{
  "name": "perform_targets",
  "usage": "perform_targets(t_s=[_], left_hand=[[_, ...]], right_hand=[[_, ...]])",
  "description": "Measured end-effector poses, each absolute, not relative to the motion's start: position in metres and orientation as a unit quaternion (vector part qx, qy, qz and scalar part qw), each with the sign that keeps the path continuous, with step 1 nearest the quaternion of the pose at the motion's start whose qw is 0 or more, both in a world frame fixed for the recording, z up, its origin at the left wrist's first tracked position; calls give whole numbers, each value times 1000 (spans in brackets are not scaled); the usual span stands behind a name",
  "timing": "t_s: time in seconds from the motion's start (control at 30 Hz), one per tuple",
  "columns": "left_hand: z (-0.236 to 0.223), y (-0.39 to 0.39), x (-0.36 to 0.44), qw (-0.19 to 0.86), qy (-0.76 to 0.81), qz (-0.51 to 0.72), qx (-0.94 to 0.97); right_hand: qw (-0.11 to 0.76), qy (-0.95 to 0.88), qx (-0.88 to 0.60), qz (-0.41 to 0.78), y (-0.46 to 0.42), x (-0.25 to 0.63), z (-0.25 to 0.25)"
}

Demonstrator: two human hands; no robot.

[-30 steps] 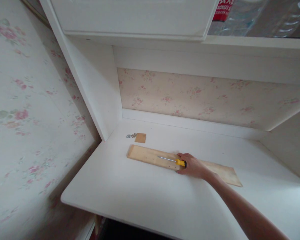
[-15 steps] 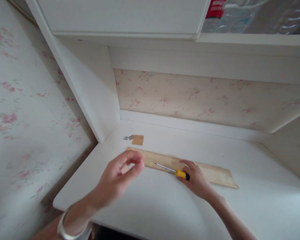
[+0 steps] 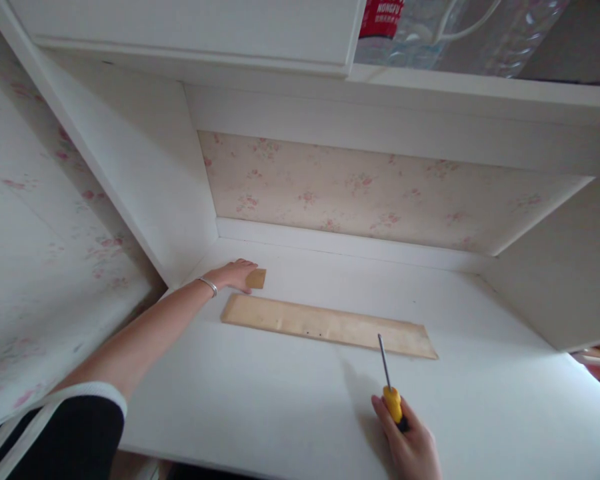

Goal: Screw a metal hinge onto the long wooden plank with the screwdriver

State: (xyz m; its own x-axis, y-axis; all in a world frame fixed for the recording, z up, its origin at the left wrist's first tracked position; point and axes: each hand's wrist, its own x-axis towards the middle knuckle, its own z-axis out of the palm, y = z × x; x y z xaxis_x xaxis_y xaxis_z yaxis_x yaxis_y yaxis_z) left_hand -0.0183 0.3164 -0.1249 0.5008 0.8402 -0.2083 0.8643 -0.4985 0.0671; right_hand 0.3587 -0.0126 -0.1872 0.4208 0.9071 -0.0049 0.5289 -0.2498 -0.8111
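Note:
My right hand (image 3: 411, 440) is wrapped round the yellow and black handle of a screwdriver (image 3: 393, 403), its metal shaft pointing up and away from me. The shaft's tip overlaps the right part of a long, thin wooden board (image 3: 330, 325) lying flat on the white desktop. Two small dark holes show near the board's front edge. At the far left, my left hand (image 3: 236, 275) reaches over a small square wooden piece (image 3: 258, 279), thumb and fingers apart around its left side. The small metal pieces beside that square are hidden under this hand.
The white desktop (image 3: 280, 393) has a side panel (image 3: 130, 153) at the left and a low back ledge (image 3: 330, 241). Above hangs a white cabinet (image 3: 195, 30). Clear plastic bottles, one with a red label (image 3: 381, 19), stand on the open shelf.
My left hand has moved forward and left to the small wooden square. My right hand has drawn back off the board with the screwdriver, now pointing away. The view has shifted right.

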Motion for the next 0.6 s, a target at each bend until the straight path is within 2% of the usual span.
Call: perform_targets(t_s=[0.1, 0.27, 0.43, 0.6], left_hand=[[-127, 330, -13, 110, 505, -117, 848], [-114, 325, -4, 83, 511, -82, 852], [-88, 290, 13, 69, 547, 15, 834], [-84, 209, 38, 105, 517, 143, 837]], right_hand=[[381, -478, -757, 232, -8, 357, -188], [382, -483, -751, 238, -4, 357, -189], [377, -489, -747, 245, -4, 358, -190], [368, -497, -753, 226, -3, 357, -190]])
